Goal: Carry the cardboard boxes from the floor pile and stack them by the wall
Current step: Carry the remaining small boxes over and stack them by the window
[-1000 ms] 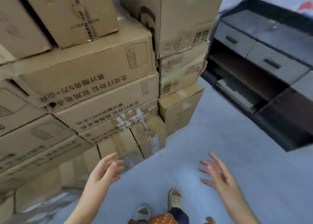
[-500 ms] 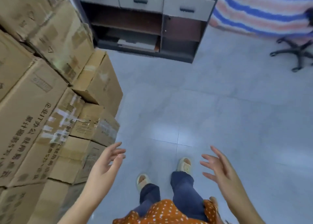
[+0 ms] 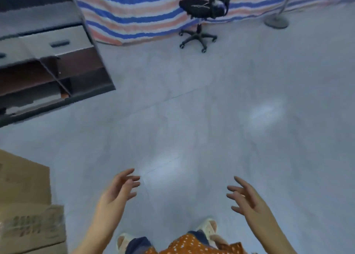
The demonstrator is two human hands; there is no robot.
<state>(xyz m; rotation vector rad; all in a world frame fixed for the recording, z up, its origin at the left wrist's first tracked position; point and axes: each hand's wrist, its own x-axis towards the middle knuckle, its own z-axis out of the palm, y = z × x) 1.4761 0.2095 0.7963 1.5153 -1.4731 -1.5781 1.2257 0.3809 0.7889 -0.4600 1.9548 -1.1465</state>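
Only the edge of the stacked cardboard boxes [image 3: 25,205] shows, at the lower left of the head view. My left hand [image 3: 119,190] is raised in front of me, palm turned inward, fingers relaxed and spread, holding nothing. My right hand [image 3: 244,198] mirrors it on the right, fingers spread, also empty. Both hands hover over bare grey floor, well apart from the boxes. The floor pile of boxes is out of view.
A dark cabinet [image 3: 48,61] with grey drawers stands at the upper left. A black office chair [image 3: 201,13] on castors stands at the far side before a striped tarpaulin [image 3: 134,10]. A round stand base [image 3: 276,21] sits at the upper right. Grey tiled floor [image 3: 211,109] stretches between.
My view has swung right, away from the box stack, which has slid off to the lower left. The cabinet moved left and the chair came into view. Both hands stay raised and empty.
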